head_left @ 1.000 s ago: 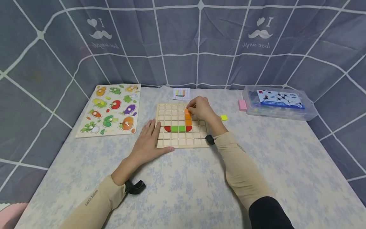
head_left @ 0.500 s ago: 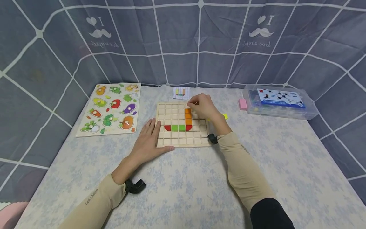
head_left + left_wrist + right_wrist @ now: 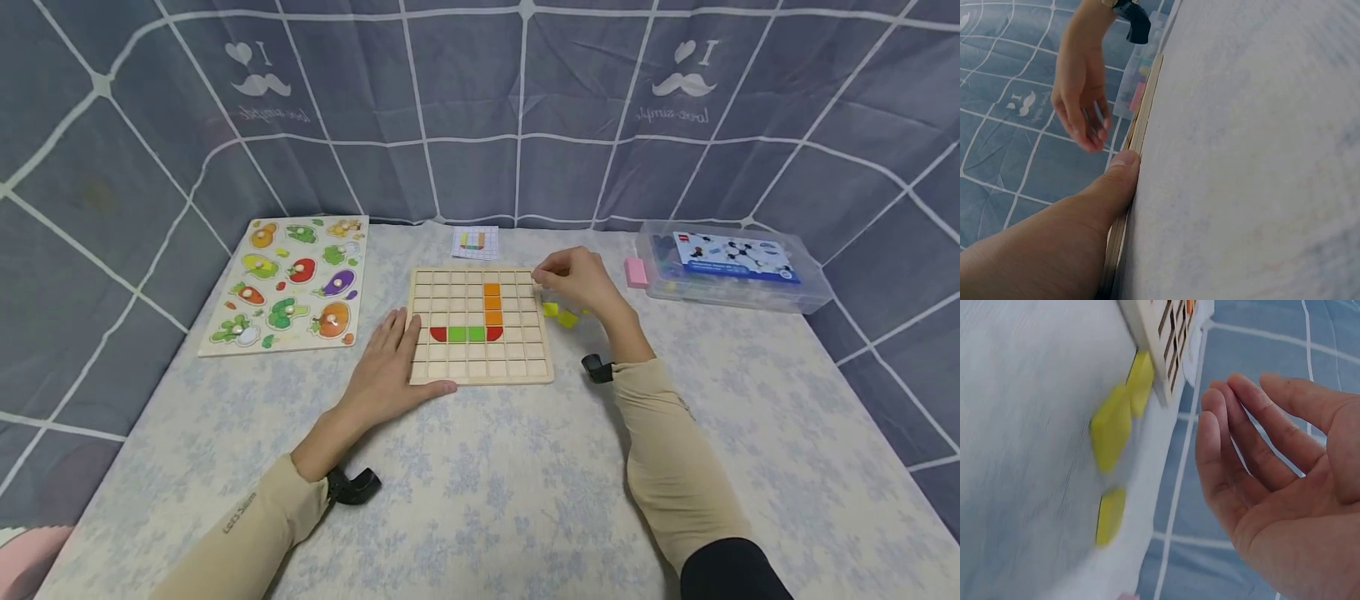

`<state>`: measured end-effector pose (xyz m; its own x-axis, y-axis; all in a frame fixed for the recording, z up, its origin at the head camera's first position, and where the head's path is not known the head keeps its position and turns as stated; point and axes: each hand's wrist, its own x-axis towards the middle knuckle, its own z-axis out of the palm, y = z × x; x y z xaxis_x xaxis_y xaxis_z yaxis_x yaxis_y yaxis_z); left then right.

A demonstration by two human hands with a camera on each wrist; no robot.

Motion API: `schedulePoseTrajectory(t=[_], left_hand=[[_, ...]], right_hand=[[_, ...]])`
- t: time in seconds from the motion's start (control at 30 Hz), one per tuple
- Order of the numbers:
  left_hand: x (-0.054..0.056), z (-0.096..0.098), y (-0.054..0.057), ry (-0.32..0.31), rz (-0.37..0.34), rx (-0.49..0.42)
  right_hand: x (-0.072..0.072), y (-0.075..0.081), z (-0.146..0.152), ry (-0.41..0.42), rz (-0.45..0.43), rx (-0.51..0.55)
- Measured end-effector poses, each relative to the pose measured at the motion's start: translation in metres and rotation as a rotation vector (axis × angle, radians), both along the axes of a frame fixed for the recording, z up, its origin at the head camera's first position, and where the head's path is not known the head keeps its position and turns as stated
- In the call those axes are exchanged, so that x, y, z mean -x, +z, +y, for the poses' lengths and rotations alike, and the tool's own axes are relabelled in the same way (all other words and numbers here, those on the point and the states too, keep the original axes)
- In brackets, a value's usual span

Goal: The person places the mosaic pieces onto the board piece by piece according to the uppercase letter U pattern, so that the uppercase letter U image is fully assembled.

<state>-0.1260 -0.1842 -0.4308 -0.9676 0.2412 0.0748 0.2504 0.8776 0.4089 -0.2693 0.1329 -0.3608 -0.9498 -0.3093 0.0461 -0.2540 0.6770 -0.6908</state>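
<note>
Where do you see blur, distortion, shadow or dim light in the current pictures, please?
Right wrist view: the yellow pieces are smeared; head view: lines on the curtain curve, a soft shadow beside the right sleeve; left wrist view: dim overall, the pattern on the table faint.

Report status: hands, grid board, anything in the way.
Left hand on grid board; right hand empty near yellow tiles. Grid board holds orange tiles, green tiles, red tiles. Nothing seen between right hand and yellow tiles.

Tiles (image 3: 492,304) are orange, green, red and yellow (the curtain (image 3: 467,92), white-gridded blue-grey).
</note>
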Motion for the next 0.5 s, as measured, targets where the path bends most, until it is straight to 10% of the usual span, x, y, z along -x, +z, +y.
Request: schedulePoseTrajectory(t=[0.5], left_hand=[[-0.001,0.000,0.002,0.002,-0.010,-0.006]], right_hand=[[-0.002,-0.008,0.068,-0.134,-0.127,0.058]])
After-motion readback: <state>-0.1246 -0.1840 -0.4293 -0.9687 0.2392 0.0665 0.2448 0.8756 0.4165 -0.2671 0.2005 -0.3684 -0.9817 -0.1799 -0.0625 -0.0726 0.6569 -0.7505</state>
